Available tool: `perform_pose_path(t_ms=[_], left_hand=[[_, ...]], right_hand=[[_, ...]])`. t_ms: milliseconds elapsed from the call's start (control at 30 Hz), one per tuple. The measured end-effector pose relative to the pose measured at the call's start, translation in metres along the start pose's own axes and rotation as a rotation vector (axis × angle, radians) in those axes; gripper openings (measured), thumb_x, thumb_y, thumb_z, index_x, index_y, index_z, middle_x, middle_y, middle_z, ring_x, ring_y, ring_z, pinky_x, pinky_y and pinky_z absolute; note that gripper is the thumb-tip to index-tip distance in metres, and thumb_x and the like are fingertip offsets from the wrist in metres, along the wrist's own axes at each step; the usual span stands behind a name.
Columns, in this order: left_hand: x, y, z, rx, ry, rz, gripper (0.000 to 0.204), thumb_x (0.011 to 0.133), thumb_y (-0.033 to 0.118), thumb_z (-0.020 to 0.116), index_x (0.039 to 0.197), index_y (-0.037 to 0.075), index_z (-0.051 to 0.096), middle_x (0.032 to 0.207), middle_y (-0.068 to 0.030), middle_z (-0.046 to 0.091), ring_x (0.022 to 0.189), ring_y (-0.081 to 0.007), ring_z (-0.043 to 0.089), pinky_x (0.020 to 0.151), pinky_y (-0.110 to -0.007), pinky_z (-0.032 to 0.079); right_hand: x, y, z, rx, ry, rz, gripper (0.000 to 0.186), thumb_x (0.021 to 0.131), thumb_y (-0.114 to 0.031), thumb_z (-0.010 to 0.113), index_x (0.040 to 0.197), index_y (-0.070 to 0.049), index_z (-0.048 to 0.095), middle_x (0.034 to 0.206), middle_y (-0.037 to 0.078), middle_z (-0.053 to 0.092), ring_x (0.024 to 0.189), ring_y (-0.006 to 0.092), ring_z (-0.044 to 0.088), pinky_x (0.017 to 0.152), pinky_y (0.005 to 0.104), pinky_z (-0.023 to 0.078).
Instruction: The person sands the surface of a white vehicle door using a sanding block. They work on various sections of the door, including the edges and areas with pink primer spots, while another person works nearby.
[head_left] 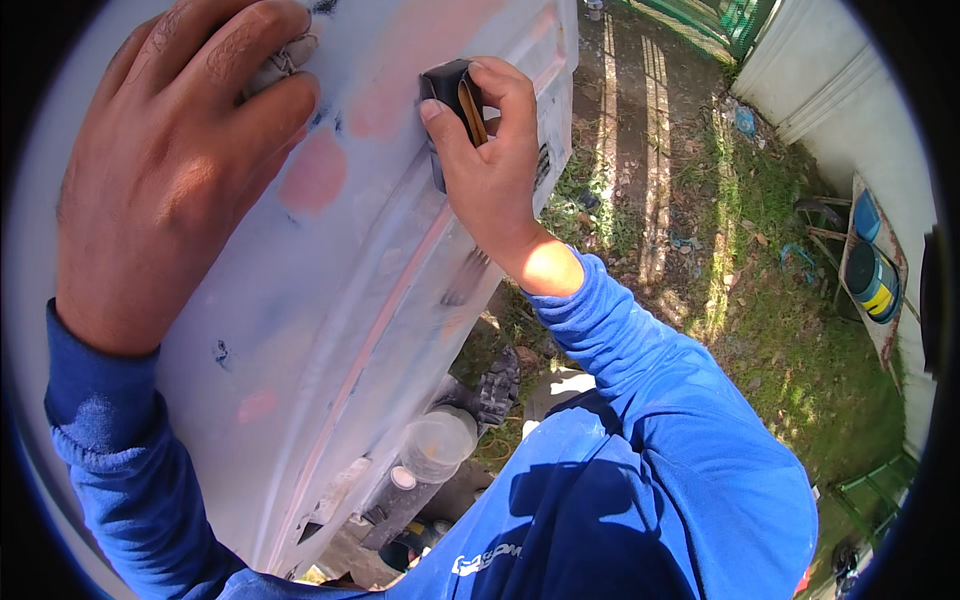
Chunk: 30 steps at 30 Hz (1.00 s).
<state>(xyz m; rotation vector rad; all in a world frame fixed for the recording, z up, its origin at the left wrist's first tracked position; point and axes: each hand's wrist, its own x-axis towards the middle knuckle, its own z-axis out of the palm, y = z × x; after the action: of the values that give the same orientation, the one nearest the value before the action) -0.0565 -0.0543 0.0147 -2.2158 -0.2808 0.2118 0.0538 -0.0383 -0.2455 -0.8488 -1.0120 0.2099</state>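
Right grip [492, 170] clasps a black block [449, 85] toward the right of a pale panel [250, 310]; likely light, stiff, best held by its sides. Left grip [180, 195] clutches a crumpled wad [291, 60].

Your left hand [165, 195] is cut by the upper edge, where part of its bent fingers is lost. Those fingers cover most of the pale crumpled piece [283, 64]; its full shape cannot be established. Your right hand [490, 150] hides part of the black block [446, 80], and the block's face toward the panel [260, 310] is out of sight. The panel itself runs beyond the upper edge. Near your blue shirt [580, 500], dark items [402, 553] are partly concealed. At far right, a dark object [934, 300] is cropped by the rim, kind undetermined.
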Motion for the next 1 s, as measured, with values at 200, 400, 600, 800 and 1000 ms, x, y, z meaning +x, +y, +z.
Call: perform_pose_path(t_ms=[200, 400, 600, 800, 1000], left_hand=[[0.001, 0.003, -0.001, -0.030, -0.022, -0.022, 0.028, 0.070, 0.008, 0.083, 0.094, 0.005, 0.069, 0.126, -0.0099, 0.064, 0.124, -0.0314, 0.059, 0.101, -0.044, 0.052], [0.004, 0.004, 0.001, 0.000, -0.012, -0.036, 0.028, 0.070, 0.009, 0.084, 0.095, 0.006, 0.071, 0.127, -0.0093, 0.064, 0.125, -0.0305, 0.059, 0.102, -0.043, 0.052], [-0.002, 0.004, 0.000, -0.026, -0.012, -0.058, 0.026, 0.072, 0.009, 0.084, 0.095, 0.006, 0.071, 0.127, -0.0087, 0.064, 0.126, -0.0295, 0.059, 0.103, -0.043, 0.053], [-0.003, 0.004, 0.002, -0.042, -0.028, -0.047, 0.026, 0.073, 0.009, 0.083, 0.096, 0.007, 0.072, 0.129, -0.0083, 0.064, 0.128, -0.0294, 0.058, 0.103, -0.042, 0.053], [-0.003, 0.005, 0.001, -0.003, 0.031, -0.070, 0.049, 0.079, 0.012, 0.081, 0.127, 0.017, 0.068, 0.141, -0.0035, 0.061, 0.135, -0.0261, 0.054, 0.109, -0.039, 0.051]], right_hand=[[-0.021, -0.019, -0.002, 0.027, -0.187, -0.209, 0.049, 0.083, -0.009, 0.079, 0.124, -0.003, 0.054, 0.131, 0.019, 0.057, 0.106, 0.0378, 0.054, 0.093, 0.0452, 0.046], [0.013, 0.017, -0.009, -0.014, 0.037, -0.003, 0.047, 0.082, -0.006, 0.079, 0.123, -0.001, 0.055, 0.129, 0.018, 0.059, 0.103, 0.0375, 0.057, 0.091, 0.0431, 0.048], [0.040, 0.052, -0.023, -0.112, -0.012, -0.171, 0.048, 0.082, -0.008, 0.080, 0.124, -0.003, 0.056, 0.130, 0.018, 0.060, 0.104, 0.0399, 0.058, 0.092, 0.0465, 0.048], [-0.003, -0.001, -0.019, -0.082, -0.173, -0.260, 0.045, 0.084, -0.009, 0.079, 0.122, -0.003, 0.056, 0.129, 0.017, 0.060, 0.103, 0.0396, 0.059, 0.091, 0.0449, 0.048], [0.056, 0.022, -0.009, -0.007, 0.047, 0.067, 0.043, 0.089, -0.012, 0.075, 0.125, -0.002, 0.054, 0.132, 0.019, 0.059, 0.106, 0.0408, 0.057, 0.093, 0.0460, 0.048]])
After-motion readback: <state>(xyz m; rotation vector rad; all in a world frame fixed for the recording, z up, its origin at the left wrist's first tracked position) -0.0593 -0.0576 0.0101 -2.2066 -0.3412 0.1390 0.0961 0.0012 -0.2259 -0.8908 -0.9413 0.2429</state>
